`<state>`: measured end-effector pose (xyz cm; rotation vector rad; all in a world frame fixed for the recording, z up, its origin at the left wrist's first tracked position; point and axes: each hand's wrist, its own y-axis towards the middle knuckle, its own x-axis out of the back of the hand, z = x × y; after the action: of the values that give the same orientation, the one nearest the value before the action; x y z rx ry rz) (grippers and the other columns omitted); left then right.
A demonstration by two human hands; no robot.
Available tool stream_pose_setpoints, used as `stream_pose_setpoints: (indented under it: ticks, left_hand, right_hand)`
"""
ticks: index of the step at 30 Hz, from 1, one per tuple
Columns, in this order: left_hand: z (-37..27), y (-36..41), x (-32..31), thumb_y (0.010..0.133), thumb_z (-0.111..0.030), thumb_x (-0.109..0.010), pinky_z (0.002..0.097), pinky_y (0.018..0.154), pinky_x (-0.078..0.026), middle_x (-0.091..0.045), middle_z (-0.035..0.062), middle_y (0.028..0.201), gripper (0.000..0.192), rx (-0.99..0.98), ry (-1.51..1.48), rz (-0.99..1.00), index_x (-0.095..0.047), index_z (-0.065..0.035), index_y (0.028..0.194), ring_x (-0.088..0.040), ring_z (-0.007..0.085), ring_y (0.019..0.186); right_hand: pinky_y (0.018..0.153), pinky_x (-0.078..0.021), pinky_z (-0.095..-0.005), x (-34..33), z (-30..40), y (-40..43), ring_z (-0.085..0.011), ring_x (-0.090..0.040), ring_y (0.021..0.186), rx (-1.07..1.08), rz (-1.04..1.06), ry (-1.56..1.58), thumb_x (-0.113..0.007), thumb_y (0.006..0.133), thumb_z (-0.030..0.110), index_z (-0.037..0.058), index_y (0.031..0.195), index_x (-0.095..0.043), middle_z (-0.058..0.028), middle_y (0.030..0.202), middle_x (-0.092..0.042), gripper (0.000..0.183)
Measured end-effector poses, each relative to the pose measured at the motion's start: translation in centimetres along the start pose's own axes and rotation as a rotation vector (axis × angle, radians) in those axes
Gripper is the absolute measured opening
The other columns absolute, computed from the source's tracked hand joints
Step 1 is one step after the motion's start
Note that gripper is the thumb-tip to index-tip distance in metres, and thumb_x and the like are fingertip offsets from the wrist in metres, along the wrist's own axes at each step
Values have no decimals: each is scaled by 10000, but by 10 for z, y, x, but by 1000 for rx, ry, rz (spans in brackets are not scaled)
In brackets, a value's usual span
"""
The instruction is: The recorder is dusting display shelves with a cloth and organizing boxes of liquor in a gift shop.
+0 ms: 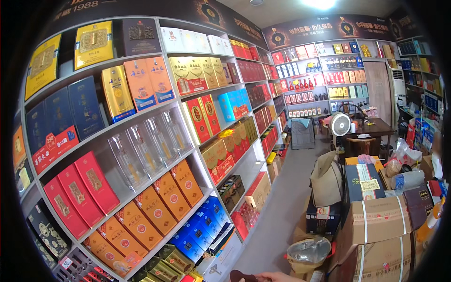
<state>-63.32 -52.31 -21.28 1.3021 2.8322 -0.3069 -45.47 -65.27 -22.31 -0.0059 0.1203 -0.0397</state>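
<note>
At the bottom edge, my right hand (276,276) reaches in from the right with its fingers on a dark maroon item (246,276), which looks soft or thin; its kind cannot be told. A small bit of skin (242,280) shows under the item's left part, possibly a fingertip of my left hand, the rest of which is cut off by the picture's edge. Left of the hands stand blue boxes (198,232) and gold boxes (172,259) on the lowest shelf. A lined waste bin (308,252) stands to the right.
Tall white shelves (148,109) of boxed bottles line the left side. A grey-floored aisle (271,211) runs ahead. Strapped cardboard cartons (382,218) and a beige bag (326,181) border it on the right. Farther back are a white fan (340,124) and a dark wooden desk (377,128).
</note>
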Motion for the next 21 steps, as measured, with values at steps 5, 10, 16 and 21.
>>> stream_pose_setpoints:
  ticks: [5, 10, 16, 21]
  left_hand:
    - [11, 2, 0, 1011, -244, -447, 327, 872, -449, -601, 78, 1028, 300, 25, -17, 15, -550, -1, 1155, -554, 174, 961]
    - [17, 4, 0, 1000, -269, -484, 261, 821, -474, -587, 60, 1052, 337, -18, -87, 56, -481, -6, 1210, -570, 139, 932]
    - [-12, -8, -13, 989, -297, -510, 264, 896, -459, -571, 78, 1141, 429, -69, -116, 155, -433, 8, 1280, -554, 154, 1028]
    - [5, -13, -10, 992, -201, -505, 327, 943, -462, -564, 84, 1210, 464, -94, -210, 175, -362, -12, 1392, -567, 179, 1086]
  right_hand:
    - [861, -478, -313, -6, 0, 0, -141, -539, 1025, 36, -70, -22, -631, 915, 158, 72, 1368, -469, -56, 1212, -583, 489]
    - [860, -488, -314, -9, -5, 1, -150, -565, 1006, 62, -62, 109, -649, 898, 138, 38, 1322, -487, -66, 1160, -602, 464]
    - [855, -500, -325, -12, 16, -4, -155, -585, 992, -88, -40, 132, -666, 864, 62, 18, 1263, -529, -74, 1113, -615, 424]
    - [695, -519, -276, -15, 29, -4, -132, -592, 855, 3, -4, 96, -659, 871, 77, 42, 1295, -518, -63, 1113, -607, 448]
